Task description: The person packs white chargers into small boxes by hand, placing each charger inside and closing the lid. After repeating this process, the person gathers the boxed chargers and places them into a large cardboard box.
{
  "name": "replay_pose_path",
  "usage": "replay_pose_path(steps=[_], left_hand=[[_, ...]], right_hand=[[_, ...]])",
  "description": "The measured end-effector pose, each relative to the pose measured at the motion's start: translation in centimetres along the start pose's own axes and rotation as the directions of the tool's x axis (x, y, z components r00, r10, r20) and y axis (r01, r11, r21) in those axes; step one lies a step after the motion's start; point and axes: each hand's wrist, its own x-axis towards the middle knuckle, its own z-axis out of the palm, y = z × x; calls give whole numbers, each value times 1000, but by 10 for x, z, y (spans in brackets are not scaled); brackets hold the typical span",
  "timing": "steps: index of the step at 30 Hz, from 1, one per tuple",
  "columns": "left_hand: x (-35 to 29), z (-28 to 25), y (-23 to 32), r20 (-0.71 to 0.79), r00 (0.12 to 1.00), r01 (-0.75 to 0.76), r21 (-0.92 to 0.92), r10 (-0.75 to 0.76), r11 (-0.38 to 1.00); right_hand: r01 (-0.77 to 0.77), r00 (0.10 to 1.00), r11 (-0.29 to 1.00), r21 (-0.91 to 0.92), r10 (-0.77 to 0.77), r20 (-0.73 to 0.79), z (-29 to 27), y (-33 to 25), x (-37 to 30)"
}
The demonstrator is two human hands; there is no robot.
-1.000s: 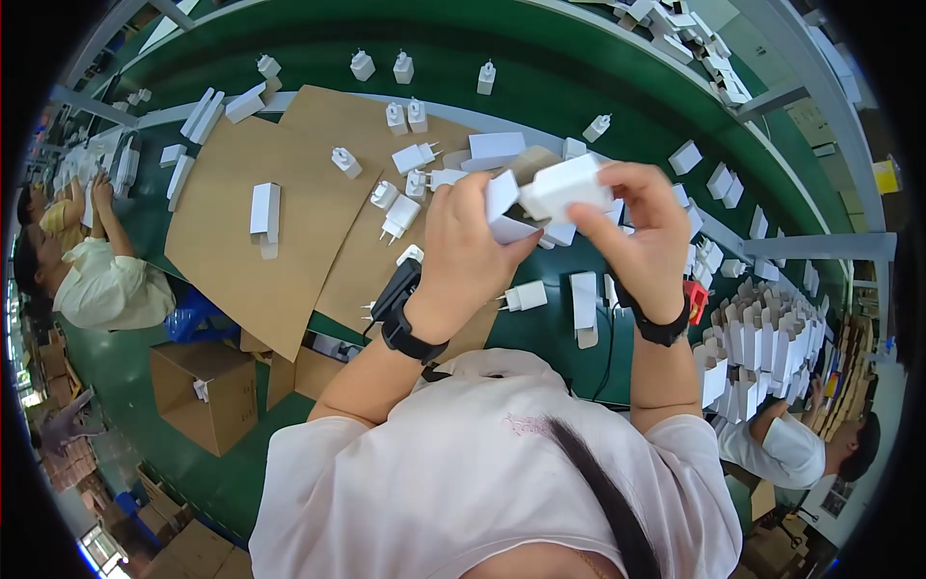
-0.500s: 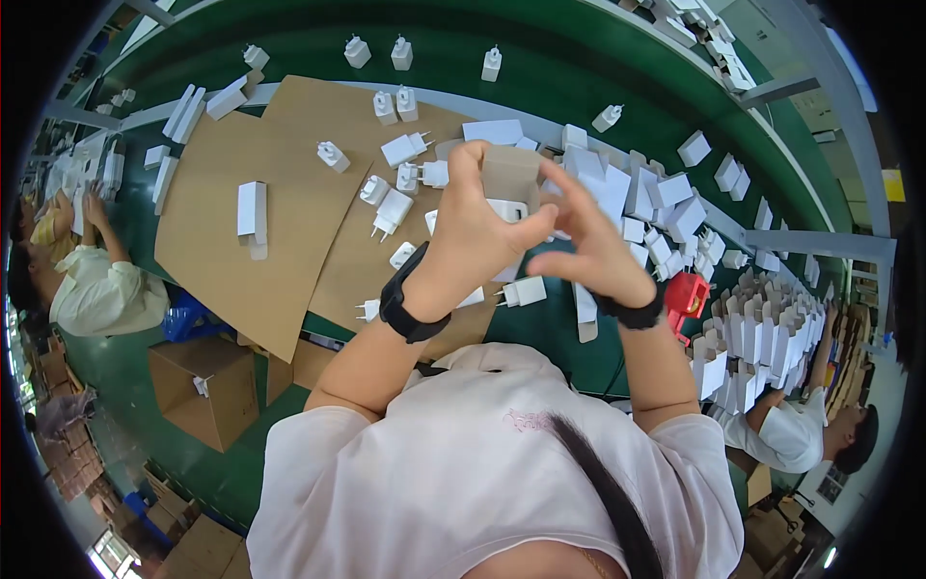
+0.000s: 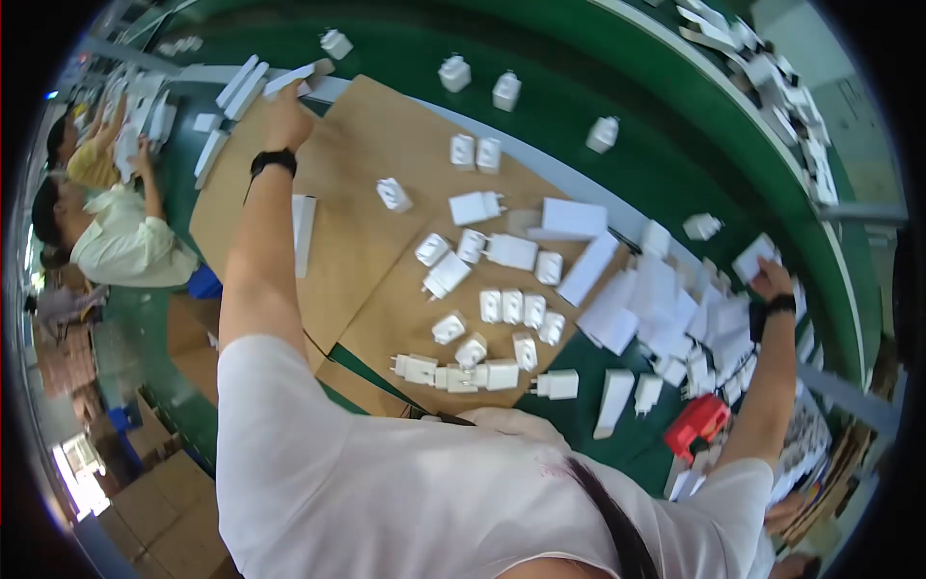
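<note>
My left hand (image 3: 286, 118) reaches to the far left, its fingers closed at a narrow white box (image 3: 289, 79) beside the belt edge; motion blurs the fingers. Out to the right, my right hand (image 3: 772, 280) grips a small white box (image 3: 752, 257) over the green belt. Between my arms, several white plug chargers (image 3: 511, 251) lie on brown cardboard (image 3: 367, 135), some in a short row. Another white box (image 3: 304, 234) rests near my left forearm, partly covered by it.
A pile of white boxes and papers (image 3: 656, 304) lies right of the cardboard. A red tape dispenser (image 3: 696, 425) stands by my right forearm. More chargers (image 3: 506, 92) sit on the green belt (image 3: 386, 39) behind. Co-workers (image 3: 135, 241) sit at the left.
My hands have parted from the open box they held at the middle. My left has swung far left, my right far right. The view has turned, and the charger that showed by that box is gone.
</note>
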Motion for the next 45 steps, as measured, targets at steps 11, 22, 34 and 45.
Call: replay_pose_path(steps=[11,22,34,45], left_hand=[[119,94,-82,117,993,-19,143,2,990],[-80,-104,100,216,921,85,-923,323,375],[-302,-168,236,-70,928,-157,-964,365,214],[-333,-169,232,-13,921,-81,-984,389,160]], right_hand=[[103,950,677,-729,151,274,156,-54,-72],[203,801,924,324,-347,488,185,-71,-195],[628,472,550,551,-832,292,208,14,-441],[893,238,376,247,-860,451,171,29,-440]])
